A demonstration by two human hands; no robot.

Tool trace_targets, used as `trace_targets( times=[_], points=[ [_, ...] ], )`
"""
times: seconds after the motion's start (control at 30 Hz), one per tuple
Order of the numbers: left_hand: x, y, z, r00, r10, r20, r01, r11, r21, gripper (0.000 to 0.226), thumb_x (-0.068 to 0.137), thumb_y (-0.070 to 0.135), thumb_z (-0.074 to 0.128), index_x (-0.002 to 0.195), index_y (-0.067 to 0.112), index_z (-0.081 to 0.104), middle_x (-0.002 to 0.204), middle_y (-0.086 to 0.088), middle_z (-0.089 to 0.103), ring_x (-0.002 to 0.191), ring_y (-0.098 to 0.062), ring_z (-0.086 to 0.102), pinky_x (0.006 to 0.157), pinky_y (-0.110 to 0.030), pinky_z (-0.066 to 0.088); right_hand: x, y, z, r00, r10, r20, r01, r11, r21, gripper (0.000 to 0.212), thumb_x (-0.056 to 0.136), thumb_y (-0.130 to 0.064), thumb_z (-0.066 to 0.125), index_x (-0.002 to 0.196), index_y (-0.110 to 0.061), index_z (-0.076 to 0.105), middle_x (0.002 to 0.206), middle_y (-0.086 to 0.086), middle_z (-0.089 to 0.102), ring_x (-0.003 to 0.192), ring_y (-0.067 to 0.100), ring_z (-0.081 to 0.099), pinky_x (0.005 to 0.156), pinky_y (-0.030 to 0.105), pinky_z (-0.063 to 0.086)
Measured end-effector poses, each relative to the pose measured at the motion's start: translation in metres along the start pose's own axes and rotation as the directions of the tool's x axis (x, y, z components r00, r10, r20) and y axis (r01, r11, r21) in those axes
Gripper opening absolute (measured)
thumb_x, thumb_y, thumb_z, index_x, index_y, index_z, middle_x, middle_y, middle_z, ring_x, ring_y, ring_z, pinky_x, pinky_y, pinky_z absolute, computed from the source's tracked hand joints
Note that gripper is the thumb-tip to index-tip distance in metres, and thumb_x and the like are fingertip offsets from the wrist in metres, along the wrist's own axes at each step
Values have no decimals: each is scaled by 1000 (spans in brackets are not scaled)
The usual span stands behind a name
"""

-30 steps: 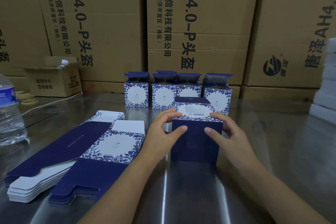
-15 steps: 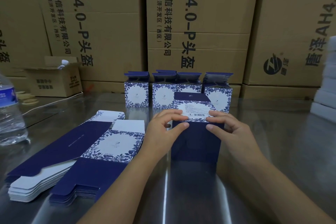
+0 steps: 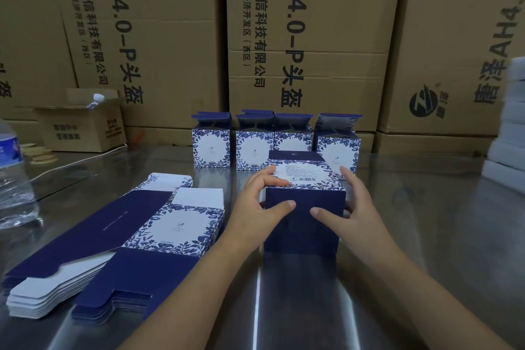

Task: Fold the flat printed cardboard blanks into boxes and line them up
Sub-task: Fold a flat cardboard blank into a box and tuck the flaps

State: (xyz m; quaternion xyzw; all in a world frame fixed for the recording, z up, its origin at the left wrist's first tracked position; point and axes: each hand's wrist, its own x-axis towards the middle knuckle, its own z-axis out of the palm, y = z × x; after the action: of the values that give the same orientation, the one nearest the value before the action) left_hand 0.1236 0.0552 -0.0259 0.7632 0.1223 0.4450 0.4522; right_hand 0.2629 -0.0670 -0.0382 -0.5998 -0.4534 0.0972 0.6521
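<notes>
One box in hand, four lined up behind

Left hand (image 3: 257, 202) and right hand (image 3: 352, 202) each close their grip on a navy box (image 3: 304, 221) standing on the bench (image 3: 426, 236); four folded boxes (image 3: 275, 148) behind, blanks (image 3: 113, 236) in two stacks left

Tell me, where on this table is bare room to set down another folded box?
Bare steel table lies right of the dark blue box both hands hold, up to the white stack. Left is crowded: flat blue-and-white blanks and a plastic water bottle.
</notes>
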Motion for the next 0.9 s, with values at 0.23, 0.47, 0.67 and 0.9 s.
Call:
trace_targets(
  times=[0.23,0.47,0.67,0.9],
  points=[
    [-4,2,2,999,-13,-30,9,993,-120,29,65,18,78,86,32,64,127,18,50,116,6,48,96,-40,47,-2,1,-4,997,12,72,-5,995,-96,78,72,-24,81,130,-50,36,120,-17,56,94,-13,58,68,11,52],
    [-4,-7,-6,997,62,49,-69,986,152,60,71,18,81,114,46,49,131,31,36,124,10,36,94,-32,49,-4,1,-6,1000,-9,22,12,991,-134,76,60,-41,83,122,-55,41,120,-18,57,89,-11,61,61,8,49],
    [-1,-13,-3,984,180,14,-175,932,319,54,72,22,80,114,36,49,123,29,39,120,13,36,104,-15,31,-1,2,-6,993,-71,-95,31,927,-373,67,57,-56,78,113,-56,41,107,-36,57,89,-7,59,78,32,53],
    [1,-16,2,976,214,-37,-182,896,405,49,73,24,78,111,35,49,116,27,41,117,1,42,96,-4,27,1,2,-3,979,-105,-174,3,865,-503,63,57,-61,75,110,-52,41,102,-24,63,79,-2,58,71,35,51]
  ],
)
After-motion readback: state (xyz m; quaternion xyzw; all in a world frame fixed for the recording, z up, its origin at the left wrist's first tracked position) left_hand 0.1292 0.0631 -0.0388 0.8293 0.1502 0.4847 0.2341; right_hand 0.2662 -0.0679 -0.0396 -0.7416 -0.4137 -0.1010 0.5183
